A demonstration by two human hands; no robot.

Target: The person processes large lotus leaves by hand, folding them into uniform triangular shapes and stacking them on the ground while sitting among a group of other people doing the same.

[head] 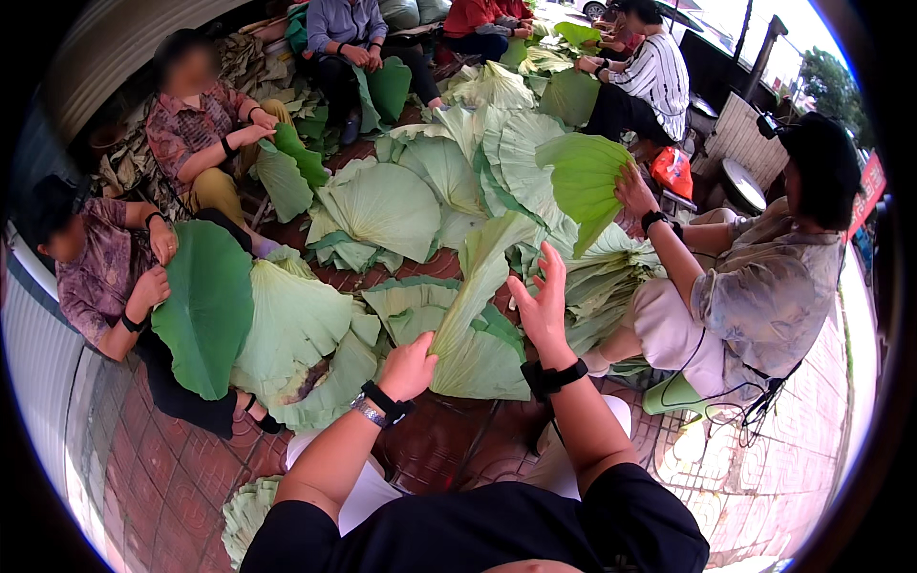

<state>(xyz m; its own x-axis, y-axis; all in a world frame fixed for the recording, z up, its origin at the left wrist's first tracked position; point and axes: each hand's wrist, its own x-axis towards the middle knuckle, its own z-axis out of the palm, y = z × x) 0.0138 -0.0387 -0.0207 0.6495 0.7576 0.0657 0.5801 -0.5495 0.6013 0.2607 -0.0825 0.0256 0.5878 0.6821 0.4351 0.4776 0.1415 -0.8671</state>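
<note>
My left hand [407, 367] grips the narrow gathered end of a pale green lotus leaf [481, 272]. From there the leaf rises away from me, folded along its length, its wider end up near the middle of the view. Just to its right my right hand [541, 304] is raised with fingers spread and nothing between them. Beneath the held leaf lies a stack of lotus leaves [487, 365] on the floor. Both my wrists carry black bands, and the left one also has a metal watch [369, 410].
Several people sit around large lotus-leaf piles [380, 208] on red paving tiles [437, 437]. Close on my right, a person [752, 265] holds a bright green leaf [584, 175]. At left another person [107, 265] handles a dark green leaf [204, 308]. More leaves [251, 512] lie by my left side.
</note>
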